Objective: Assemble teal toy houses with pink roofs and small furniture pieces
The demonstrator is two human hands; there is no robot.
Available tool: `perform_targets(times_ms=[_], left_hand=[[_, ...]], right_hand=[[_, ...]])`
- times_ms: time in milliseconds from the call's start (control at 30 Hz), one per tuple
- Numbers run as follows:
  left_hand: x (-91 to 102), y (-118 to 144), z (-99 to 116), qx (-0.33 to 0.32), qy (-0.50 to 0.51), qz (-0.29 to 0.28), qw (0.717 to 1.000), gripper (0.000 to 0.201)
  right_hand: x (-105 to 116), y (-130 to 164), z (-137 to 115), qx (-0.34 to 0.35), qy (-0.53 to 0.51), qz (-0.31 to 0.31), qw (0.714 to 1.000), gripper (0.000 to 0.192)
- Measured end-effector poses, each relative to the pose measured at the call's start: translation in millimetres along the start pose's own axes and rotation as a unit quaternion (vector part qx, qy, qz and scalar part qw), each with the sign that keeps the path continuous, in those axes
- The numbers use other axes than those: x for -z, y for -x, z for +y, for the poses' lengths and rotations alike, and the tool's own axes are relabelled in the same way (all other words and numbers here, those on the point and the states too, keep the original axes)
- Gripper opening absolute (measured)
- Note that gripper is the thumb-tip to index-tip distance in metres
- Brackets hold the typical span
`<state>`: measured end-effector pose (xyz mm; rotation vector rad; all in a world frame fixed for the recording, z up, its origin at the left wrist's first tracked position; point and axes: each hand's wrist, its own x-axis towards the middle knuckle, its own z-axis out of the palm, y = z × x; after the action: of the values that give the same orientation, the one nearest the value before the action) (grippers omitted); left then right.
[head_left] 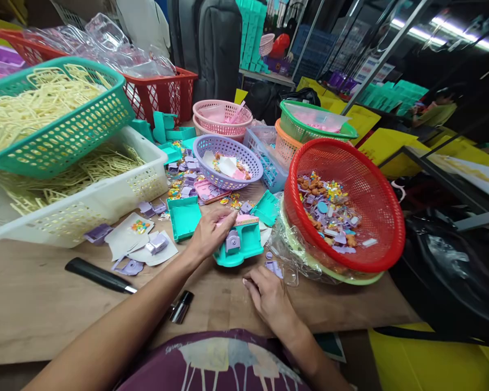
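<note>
My left hand (209, 233) grips a teal plastic toy piece (244, 244) with a purple part on its front and a pink strip on top, resting on the wooden table (44, 309). My right hand (269, 296) lies on the table just below it, fingers curled, next to small purple parts (274, 266); I cannot tell if it pinches one. A teal tray piece (183, 217) lies left of my left hand.
A red basket (385, 217) of small coloured parts stands at the right. A purple basket (224, 144), pink, green and orange baskets sit behind. At the left, a teal basket (71, 133) and a white one (106, 203) hold cream strips. A black-handled tool (100, 276) lies near me.
</note>
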<state>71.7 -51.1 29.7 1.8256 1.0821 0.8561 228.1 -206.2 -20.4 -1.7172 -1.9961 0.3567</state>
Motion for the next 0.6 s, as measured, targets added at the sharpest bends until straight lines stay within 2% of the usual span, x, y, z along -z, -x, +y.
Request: perform_targets(times_ms=[100, 200, 300, 367, 467, 600], left_hand=[[-0.8, 0.5, -0.2, 0.000, -0.002, 0.013, 1.000, 0.046], [-1.2, 1.5, -0.4, 0.004, 0.002, 0.016, 1.000, 0.045], [-2.7, 3.2, -0.2, 0.001, 0.004, 0.020, 1.000, 0.043], [-4.3, 4.8, 1.0, -0.003, -0.003, 0.027, 1.000, 0.042], [-6.8, 8.1, 4.1, -0.013, -0.027, 0.046, 0.998, 0.038], [-9.7, 11.9, 7.7, -0.019, -0.049, 0.061, 0.997, 0.035]], right_hand=[[3.2, -0.1, -3.9, 0.001, 0.019, 0.004, 1.000, 0.016], [19.0, -5.8, -17.0, 0.020, -0.054, 0.020, 0.998, 0.017], [37.3, -18.2, -33.6, 0.039, -0.155, 0.100, 0.982, 0.013], [43.2, -28.6, -41.3, 0.045, -0.171, 0.162, 0.971, 0.012], [41.3, -41.8, -44.6, 0.039, -0.158, 0.203, 0.966, 0.011], [34.9, -47.8, -40.5, 0.025, -0.158, 0.201, 0.966, 0.010]])
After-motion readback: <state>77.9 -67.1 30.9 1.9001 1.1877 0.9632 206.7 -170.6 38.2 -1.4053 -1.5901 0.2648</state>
